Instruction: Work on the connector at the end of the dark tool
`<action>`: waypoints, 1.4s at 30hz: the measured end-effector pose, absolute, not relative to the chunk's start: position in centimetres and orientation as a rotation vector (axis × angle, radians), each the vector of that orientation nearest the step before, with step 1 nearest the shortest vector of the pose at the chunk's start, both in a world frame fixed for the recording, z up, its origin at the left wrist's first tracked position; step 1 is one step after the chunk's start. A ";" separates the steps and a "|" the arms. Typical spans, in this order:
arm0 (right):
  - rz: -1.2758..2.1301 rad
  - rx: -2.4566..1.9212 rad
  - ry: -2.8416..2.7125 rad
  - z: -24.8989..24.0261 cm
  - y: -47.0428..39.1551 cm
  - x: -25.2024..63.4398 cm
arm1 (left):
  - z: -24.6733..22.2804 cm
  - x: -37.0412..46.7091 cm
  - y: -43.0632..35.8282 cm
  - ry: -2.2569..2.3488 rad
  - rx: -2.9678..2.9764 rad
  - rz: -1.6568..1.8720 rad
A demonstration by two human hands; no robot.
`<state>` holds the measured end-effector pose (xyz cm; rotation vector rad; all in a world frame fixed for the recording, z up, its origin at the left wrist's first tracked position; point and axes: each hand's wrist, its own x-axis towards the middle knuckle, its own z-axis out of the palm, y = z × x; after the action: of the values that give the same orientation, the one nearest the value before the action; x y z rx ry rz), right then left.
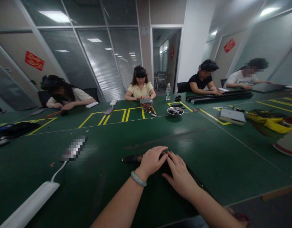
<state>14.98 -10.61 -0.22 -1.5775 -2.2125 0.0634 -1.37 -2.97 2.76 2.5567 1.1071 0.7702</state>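
Note:
A dark, slender tool (131, 159) with a narrow metal tip, which looks like an electric screwdriver, lies on the green table in front of me. My left hand (152, 161) rests across it behind the tip, palm down, fingers stretched out to the right. Just beside it, my right hand (179, 173) lies over the far part, fingers extended and thumb apart. The fingertips of both hands nearly meet. Most of the tool's body is hidden under them. A black cord (195, 179) trails from beneath my right hand toward the table's near edge.
A phone (76, 148) is cabled to a white power strip (29, 205) at left. Across the table are a metal bowl (175, 114) of small parts, a bottle (168, 92), a silver box (232, 116) and black rails (219, 96). Several people in headsets sit working there.

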 end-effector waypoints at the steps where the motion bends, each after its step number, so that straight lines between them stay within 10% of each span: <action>1: 0.041 -1.628 -2.166 -0.4 -11.8 15.7 | 2.7 -1.3 -3.0 1.096 2.576 0.739; 17: 0.342 -2.037 -1.871 -1.1 -24.2 26.8 | 2.3 -1.2 -2.7 1.054 2.646 0.608; 42: 0.466 -1.981 -2.422 6.1 -3.1 20.3 | 1.6 -2.4 -1.3 1.240 2.753 0.609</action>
<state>20.30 -3.14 6.09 -1.9808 -2.4224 0.4656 -2.43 -1.35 1.63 2.7534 1.2404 0.6095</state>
